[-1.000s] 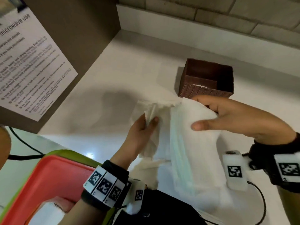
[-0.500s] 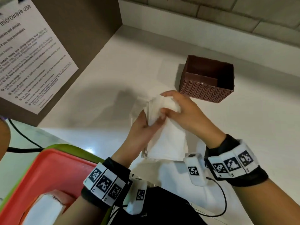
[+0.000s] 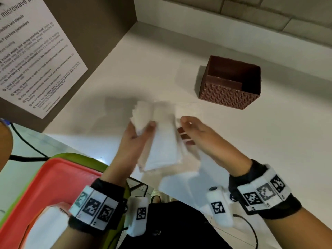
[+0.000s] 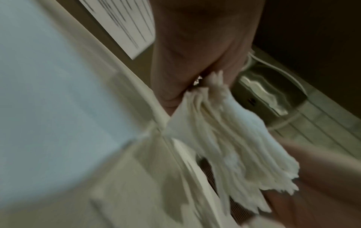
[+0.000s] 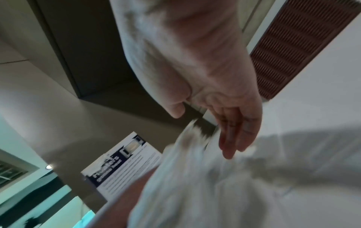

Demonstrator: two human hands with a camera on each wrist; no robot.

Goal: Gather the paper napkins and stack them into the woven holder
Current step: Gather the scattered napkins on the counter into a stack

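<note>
My left hand (image 3: 138,130) pinches a bundle of white paper napkins (image 3: 161,141) between thumb and fingers, held above the white counter; the left wrist view shows the napkins (image 4: 234,146) fanning out from the grip. To the right of the bundle my right hand (image 3: 190,130) hovers with fingers straight and loose, holding nothing; in the right wrist view its fingers (image 5: 238,132) hang just above the blurred napkins (image 5: 205,177). The brown woven holder (image 3: 228,94) stands on the counter behind and right of the hands, its inside dark.
A brown cabinet side with a printed microwave notice (image 3: 36,56) stands at the left. A red tray on a green one (image 3: 53,186) sits at the lower left. The white counter (image 3: 287,141) meets a low white wall strip behind the holder.
My right hand has let go of the napkin bundle and drawn back to the right. The left hand keeps its pinch on the napkins.
</note>
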